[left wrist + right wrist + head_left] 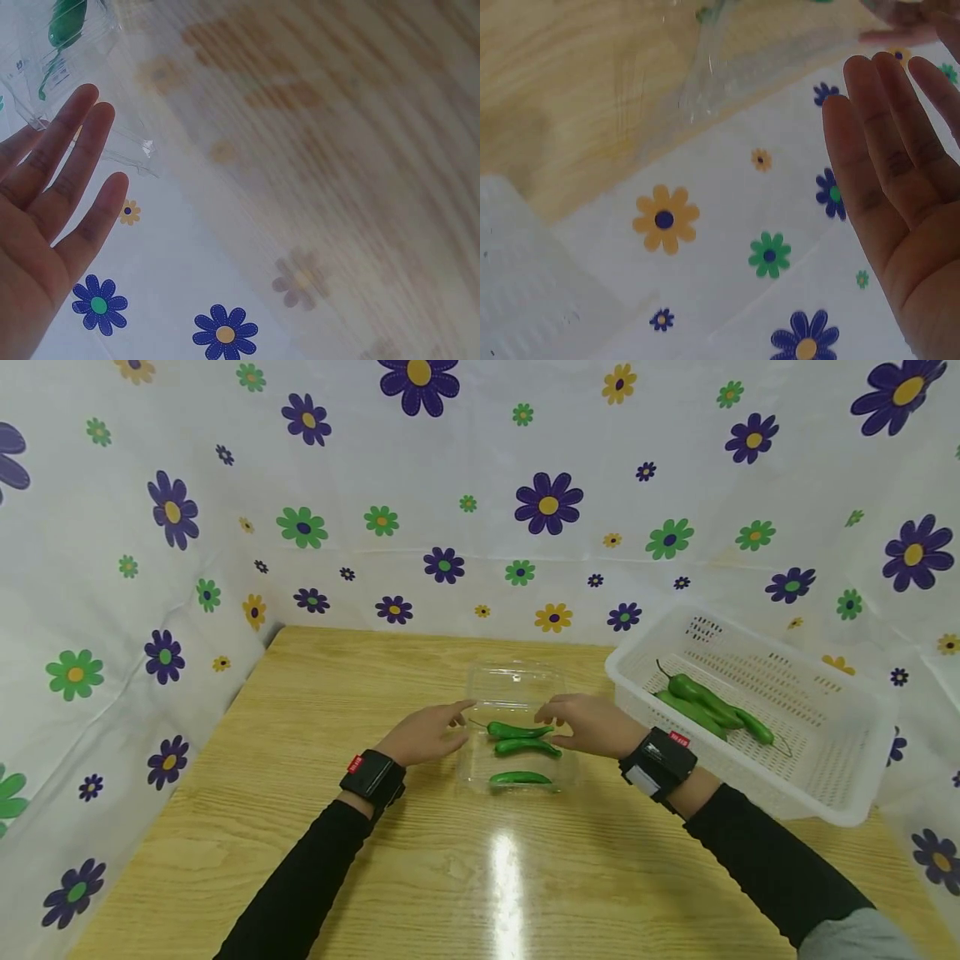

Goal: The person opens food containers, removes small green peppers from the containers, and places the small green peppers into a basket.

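Note:
A clear plastic clamshell box (480,767) lies on the table with its lid (517,678) raised at the back. Inside it are three green peppers: an upper one (516,732), another (525,746) close below it, and a third (519,777) apart near the front wall. My left hand (426,735) is at the box's left edge, fingers extended in the left wrist view; whether they touch the plastic I cannot tell. At the right side, my right hand (592,725) hovers by the pepper tips. Its fingers look straight in the right wrist view, holding nothing.
To the right stands a white perforated basket (810,785) with several green peppers (701,697) toward its left end. A wooden table (315,693) carries everything. Flower-patterned white cloth (480,468) hangs behind and along the sides.

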`<state>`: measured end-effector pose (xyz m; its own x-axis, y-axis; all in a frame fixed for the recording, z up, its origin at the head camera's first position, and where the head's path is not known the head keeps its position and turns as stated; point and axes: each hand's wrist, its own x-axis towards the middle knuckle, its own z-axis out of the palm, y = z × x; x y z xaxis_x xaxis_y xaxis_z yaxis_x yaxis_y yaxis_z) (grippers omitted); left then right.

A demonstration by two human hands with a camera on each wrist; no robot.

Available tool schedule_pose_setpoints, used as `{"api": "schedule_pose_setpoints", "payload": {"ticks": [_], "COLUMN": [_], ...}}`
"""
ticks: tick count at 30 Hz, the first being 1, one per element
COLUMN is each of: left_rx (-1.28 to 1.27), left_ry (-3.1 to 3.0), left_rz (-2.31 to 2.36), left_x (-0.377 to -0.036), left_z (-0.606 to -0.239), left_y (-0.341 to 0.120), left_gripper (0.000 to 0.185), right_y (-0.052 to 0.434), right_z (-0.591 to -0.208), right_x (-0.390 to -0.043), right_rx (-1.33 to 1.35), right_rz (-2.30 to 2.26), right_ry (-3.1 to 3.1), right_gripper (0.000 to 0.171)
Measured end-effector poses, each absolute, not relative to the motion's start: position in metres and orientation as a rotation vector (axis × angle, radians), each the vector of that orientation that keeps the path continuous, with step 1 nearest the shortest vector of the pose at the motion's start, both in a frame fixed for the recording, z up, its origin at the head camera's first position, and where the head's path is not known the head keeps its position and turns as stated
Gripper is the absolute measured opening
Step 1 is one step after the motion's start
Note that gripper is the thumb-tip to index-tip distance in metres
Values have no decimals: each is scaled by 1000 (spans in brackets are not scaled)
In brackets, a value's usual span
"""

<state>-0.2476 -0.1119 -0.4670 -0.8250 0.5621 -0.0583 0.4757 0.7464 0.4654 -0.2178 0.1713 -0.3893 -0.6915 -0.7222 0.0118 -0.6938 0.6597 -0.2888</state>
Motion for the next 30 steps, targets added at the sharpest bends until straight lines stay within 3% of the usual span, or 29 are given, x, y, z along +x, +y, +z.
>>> {"api": "schedule_pose_setpoints", "payload": {"ticks": [13, 30], "left_rx": [827, 812], "left_ry": [2751, 2730], "left_rz": [655, 669], "left_x": [-246, -244], "left_z": [-462, -460], "left_y": [-112, -112], "left_gripper": [58, 59], "right_y": [134, 124], "right_z": [-438, -451], "right_x": [-223, -223], "right_rx": [-1289, -1288], "right_rz": [-262, -176], "right_ry": [2614, 2557], "right_gripper": [28, 12]}}
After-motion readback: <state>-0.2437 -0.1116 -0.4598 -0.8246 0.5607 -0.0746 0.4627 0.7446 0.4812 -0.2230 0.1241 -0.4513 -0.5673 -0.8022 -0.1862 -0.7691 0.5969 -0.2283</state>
